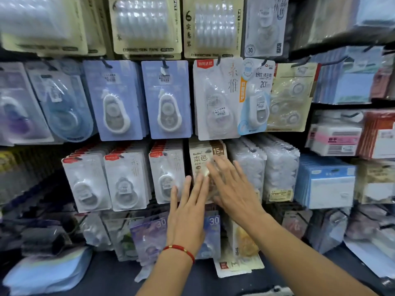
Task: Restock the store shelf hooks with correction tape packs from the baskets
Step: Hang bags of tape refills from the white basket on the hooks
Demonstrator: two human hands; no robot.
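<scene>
Correction tape pack (204, 165): left hand (188, 207), right hand (233, 189) flat, fingers straight, pressing front.

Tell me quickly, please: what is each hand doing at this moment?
Left hand: open, fingers straight, reaching to the beige 15M pack.
Right hand: open, fingers straight, laid flat on the same pack; it holds nothing.
</scene>
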